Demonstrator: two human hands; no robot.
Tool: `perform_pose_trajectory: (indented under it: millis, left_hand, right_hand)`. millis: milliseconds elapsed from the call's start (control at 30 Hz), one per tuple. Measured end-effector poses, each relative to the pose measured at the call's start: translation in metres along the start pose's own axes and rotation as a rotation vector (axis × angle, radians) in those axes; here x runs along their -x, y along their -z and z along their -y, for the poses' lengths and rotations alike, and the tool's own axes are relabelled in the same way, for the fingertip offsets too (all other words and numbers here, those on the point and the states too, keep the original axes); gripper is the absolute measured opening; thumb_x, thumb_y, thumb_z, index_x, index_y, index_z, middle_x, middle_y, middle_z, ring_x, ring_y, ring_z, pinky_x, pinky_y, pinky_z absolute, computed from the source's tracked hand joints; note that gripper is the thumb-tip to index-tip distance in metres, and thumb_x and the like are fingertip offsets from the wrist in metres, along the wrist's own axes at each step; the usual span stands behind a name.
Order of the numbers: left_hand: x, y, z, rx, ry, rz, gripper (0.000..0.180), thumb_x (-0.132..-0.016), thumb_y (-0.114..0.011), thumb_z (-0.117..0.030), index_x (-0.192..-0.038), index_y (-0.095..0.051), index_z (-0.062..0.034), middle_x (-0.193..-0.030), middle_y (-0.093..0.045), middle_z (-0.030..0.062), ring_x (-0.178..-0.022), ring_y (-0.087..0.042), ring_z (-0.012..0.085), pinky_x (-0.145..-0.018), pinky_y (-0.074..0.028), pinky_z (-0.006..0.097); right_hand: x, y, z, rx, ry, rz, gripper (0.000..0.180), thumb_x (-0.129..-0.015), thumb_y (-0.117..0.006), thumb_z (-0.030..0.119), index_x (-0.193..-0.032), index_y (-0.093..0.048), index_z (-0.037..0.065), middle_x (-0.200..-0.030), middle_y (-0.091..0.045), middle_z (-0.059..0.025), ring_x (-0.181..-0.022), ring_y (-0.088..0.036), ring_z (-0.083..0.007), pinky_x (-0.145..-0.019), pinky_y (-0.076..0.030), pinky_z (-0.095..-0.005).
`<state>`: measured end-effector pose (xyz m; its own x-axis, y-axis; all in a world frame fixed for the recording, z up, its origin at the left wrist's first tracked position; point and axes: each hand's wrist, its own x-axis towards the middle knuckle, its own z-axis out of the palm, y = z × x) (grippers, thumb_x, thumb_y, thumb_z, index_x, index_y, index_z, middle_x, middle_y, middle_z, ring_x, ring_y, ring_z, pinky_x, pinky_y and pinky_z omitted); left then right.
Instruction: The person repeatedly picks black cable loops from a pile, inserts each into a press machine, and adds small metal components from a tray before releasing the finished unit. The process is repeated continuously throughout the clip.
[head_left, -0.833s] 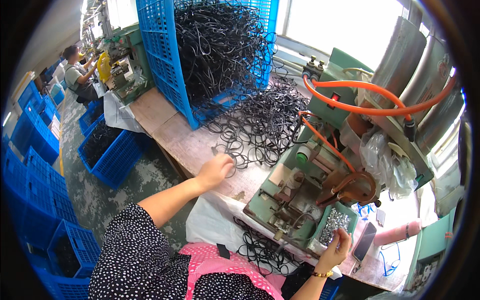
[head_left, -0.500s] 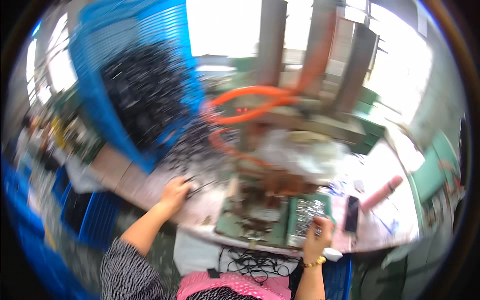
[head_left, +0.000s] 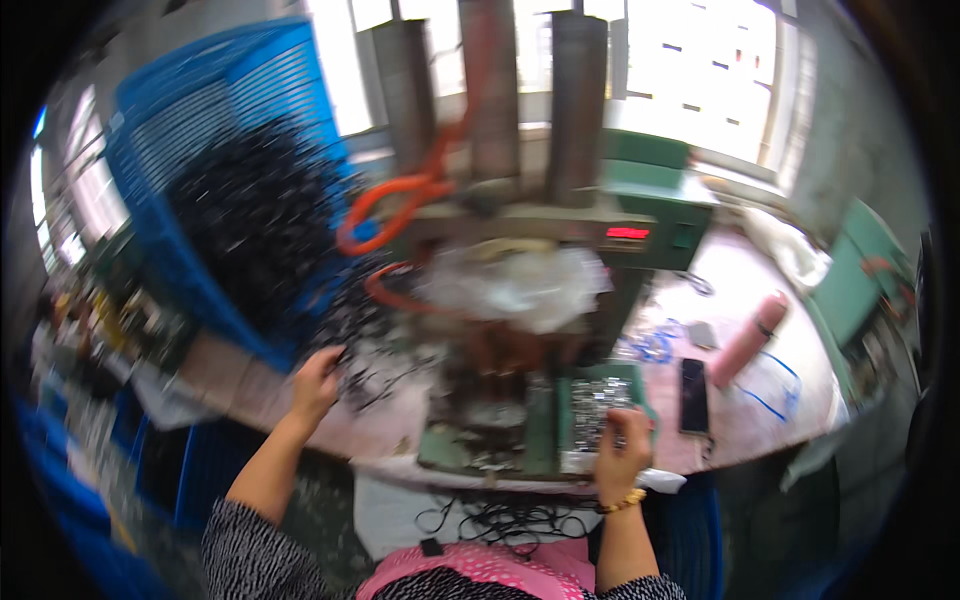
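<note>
bright windows wash out the back of a crowded workshop, and a pale, worn workbench curves across the blurred view. at far left a tall blue plastic crate leans over the bench, its open face packed with thin black wire loops that spill down onto the surface. the left hand rests at the foot of that spill, fingers curled around a loop or two; the blur hides whether the grip is firm. this looks like the picking step, one piece being drawn from the pile for the machine. the next move would call for freeing a single loop without dragging tangled neighbours along, then carrying it rightward.

in the middle stands a green metal press machine with grey upright columns, orange hoses and a crumpled clear plastic sheet. room between pile and machine is tight, and the hoses hang low over that path. the right hand, a bead bracelet at its wrist, sits on the green tray of small shiny metal parts at the machine's front right, fingers bent into the parts; i cannot tell whether it holds one. just right lie a dark phone and a pink cylindrical bottle, near the bench edge, so a wide sweep risks knocking them. loose black loops also hang below the front edge above the lap.
</note>
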<state>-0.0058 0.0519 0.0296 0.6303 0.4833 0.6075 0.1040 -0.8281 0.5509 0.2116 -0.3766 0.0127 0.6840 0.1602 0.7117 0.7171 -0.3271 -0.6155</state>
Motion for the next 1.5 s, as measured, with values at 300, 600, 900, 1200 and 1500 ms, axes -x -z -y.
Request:
perform_pose_trajectory:
  millis: [300, 600, 900, 1200, 1500]
  left_hand:
    - [-0.009, 0.004, -0.064, 0.813, 0.760, -0.055, 0.020, -0.094, -0.069, -0.026, -0.099, -0.064, -0.0080, -0.088, -0.067, 0.0023, -0.068, -0.058, 0.0088, -0.062, -0.046, 0.024]
    - [0.013, 0.016, -0.188, 1.417, 0.607, 0.261, 0.028, -0.104, -0.047, -0.018, -0.114, -0.059, 0.0046, -0.104, -0.069, 0.0173, -0.091, -0.068, 0.0217, -0.073, -0.055, 0.028]
    - [-0.016, -0.012, -0.212, 0.854, 0.124, 0.081, 0.024, -0.103, -0.049, -0.009, -0.118, -0.061, 0.0065, -0.110, -0.071, 0.0161, -0.092, -0.066, 0.0168, -0.082, -0.051, 0.028]
    - [-0.018, -0.002, -0.217, 0.933, 0.131, 0.134, 0.027, -0.105, -0.048, -0.017, -0.111, -0.064, 0.0045, -0.094, -0.070, 0.0103, -0.081, -0.062, 0.0147, -0.075, -0.050, 0.029]
    - [0.002, -0.011, -0.229, 0.549, -0.273, 0.294, 0.022, -0.104, -0.045, -0.012, -0.107, -0.061, 0.0027, -0.095, -0.064, 0.0135, -0.082, -0.059, 0.0181, -0.076, -0.048, 0.032]
  right_hand:
    - [-0.004, -0.001, 0.008, -0.028, -0.028, 0.022, 0.012, -0.084, -0.063, -0.008, -0.092, -0.064, 0.001, -0.088, -0.063, -0.0098, -0.084, -0.060, -0.0251, -0.081, -0.047, -0.0328]
    - [-0.019, -0.024, 0.097, -0.695, -0.309, 0.192, 0.017, -0.086, -0.064, -0.006, -0.102, -0.062, 0.000, -0.099, -0.063, -0.0047, -0.098, -0.058, -0.0154, -0.097, -0.042, -0.0315]
    - [-0.025, -0.055, 0.125, -0.875, -0.377, 0.290, 0.043, -0.087, -0.065, -0.006, -0.125, -0.046, 0.001, -0.104, -0.059, -0.0047, -0.098, -0.055, -0.0122, -0.091, -0.043, -0.0260]
    - [-0.030, -0.055, 0.131, -1.010, -0.451, 0.333, 0.044, -0.087, -0.066, -0.006, -0.125, -0.044, 0.002, -0.103, -0.061, -0.0050, -0.098, -0.055, -0.0123, -0.088, -0.045, -0.0256]
    - [-0.033, -0.030, 0.120, -0.450, -0.033, 0.236, 0.031, -0.083, -0.066, -0.003, -0.114, -0.059, 0.001, -0.096, -0.066, -0.0084, -0.096, -0.063, -0.0213, -0.108, -0.037, -0.0475]
